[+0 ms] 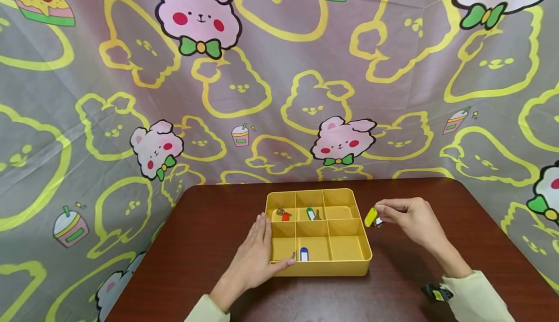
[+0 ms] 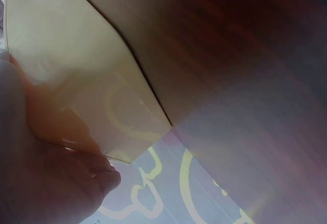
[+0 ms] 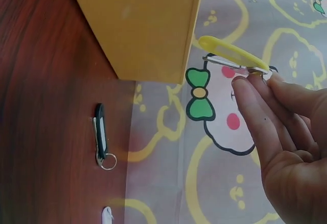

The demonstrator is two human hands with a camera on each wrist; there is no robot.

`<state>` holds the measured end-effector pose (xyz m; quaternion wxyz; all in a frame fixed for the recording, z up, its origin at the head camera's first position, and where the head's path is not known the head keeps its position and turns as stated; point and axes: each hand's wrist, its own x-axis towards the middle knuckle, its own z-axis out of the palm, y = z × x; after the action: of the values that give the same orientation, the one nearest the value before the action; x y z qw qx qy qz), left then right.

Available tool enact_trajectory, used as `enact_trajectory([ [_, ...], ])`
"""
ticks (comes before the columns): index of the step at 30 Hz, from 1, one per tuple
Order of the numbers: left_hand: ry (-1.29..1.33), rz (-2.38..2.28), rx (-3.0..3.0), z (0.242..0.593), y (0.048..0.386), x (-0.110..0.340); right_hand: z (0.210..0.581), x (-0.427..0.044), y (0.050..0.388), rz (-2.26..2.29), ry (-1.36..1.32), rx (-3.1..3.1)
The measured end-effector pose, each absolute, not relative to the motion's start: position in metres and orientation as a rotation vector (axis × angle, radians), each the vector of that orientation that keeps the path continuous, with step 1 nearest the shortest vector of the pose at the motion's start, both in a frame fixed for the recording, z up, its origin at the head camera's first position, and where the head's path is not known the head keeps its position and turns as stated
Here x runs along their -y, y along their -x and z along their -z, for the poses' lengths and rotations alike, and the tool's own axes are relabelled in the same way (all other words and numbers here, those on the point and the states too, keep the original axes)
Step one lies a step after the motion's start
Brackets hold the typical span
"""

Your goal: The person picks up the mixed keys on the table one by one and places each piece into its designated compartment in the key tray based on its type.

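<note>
A yellow divided box (image 1: 323, 267) stands on the table, split into six compartments. My left hand (image 1: 255, 254) rests against its left side with fingers straight, the thumb across the front left rim; the left wrist view shows this hand (image 2: 56, 183) along the box wall (image 2: 87, 76). To the right of the box, my right hand (image 1: 412, 217) pinches a yellow key tag (image 1: 371, 217) above the table. The right wrist view shows the yellow tag (image 3: 232, 51) held by its ring end between thumb and fingers, with a metal key (image 3: 222, 60) beneath it.
Inside the box lie a red key tag (image 1: 286, 216) at back left, a green-and-white one (image 1: 310, 214) at back middle and a blue-and-white one (image 1: 304, 254) at front middle. A black key tag (image 3: 101, 132) and a white one (image 3: 107, 216) lie on the table. Patterned cloth (image 1: 279, 94) hangs behind.
</note>
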<state>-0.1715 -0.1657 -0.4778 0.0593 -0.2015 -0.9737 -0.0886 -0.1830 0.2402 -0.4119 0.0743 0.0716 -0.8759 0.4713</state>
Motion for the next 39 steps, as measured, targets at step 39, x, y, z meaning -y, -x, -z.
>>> enact_trajectory([
  [39,0.608,0.27,2.943,0.478,0.17,0.165,0.392,-0.228,0.194,-1.62,-0.231,2.513],
])
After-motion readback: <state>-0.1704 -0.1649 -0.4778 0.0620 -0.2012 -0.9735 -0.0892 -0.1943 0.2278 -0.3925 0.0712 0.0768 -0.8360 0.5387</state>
